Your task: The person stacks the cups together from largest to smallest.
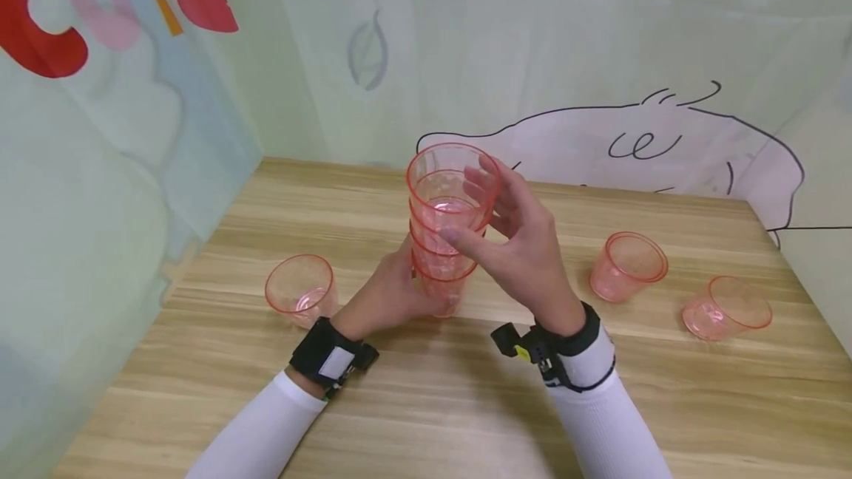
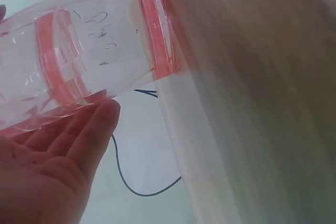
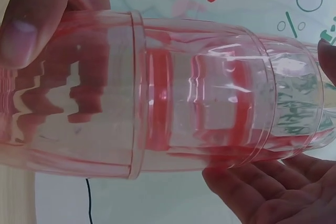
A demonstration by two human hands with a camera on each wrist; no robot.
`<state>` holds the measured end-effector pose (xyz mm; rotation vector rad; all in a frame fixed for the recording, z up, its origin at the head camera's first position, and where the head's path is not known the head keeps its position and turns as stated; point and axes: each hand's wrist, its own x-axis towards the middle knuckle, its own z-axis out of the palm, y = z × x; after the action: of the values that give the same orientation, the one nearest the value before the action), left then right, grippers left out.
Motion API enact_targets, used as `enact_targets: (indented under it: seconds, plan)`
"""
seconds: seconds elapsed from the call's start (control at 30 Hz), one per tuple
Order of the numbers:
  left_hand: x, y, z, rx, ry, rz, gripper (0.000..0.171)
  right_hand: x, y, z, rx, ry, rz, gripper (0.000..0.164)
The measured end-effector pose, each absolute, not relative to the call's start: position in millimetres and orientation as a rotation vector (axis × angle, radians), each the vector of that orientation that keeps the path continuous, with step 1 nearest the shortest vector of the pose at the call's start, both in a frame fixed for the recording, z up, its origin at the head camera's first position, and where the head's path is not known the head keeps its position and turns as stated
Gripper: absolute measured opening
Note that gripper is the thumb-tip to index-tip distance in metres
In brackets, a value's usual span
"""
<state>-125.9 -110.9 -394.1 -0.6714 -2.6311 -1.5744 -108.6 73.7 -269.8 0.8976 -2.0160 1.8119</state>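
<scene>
Several clear pink plastic cups with red rims stand nested in an upright stack at the middle of the table. My left hand grips the lower part of the stack, thumb on the near side. In the left wrist view its fingers lie along the wall near the bottom cup's red base. Higher up, my right hand holds the top cup from the right. Its thumb presses the near wall, and its other fingers show through the clear plastic behind.
One pink cup stands left of my left forearm. Two places to the right hold more pink cups, one farther back and one near the right edge. Printed cloth walls close off the wooden table behind and at the sides.
</scene>
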Motion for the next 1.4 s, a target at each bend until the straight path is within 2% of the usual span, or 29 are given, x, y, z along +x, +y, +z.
enact_targets:
  seconds: [0.43,0.73,0.97,1.27,1.4]
  plan:
    - [-123,-112,-392,-0.679,-2.645,-1.563,0.077,-115,76,-277,1.013,-2.223,1.711,0.079]
    - [-122,-113,-388,-0.664,-2.658,-1.572,0.082,-115,77,-277,0.979,-2.258,1.703,0.079]
    - [-113,-111,-370,-0.636,-2.632,-1.634,0.088,-116,76,-277,0.998,-2.251,1.709,0.079]
    - [-100,-109,-341,-0.666,-2.636,-1.699,0.077,-118,76,-279,0.972,-2.345,1.765,0.065]
    - [-101,-111,-341,-0.685,-2.605,-1.701,0.075,-119,77,-280,0.948,-2.392,1.769,0.068]
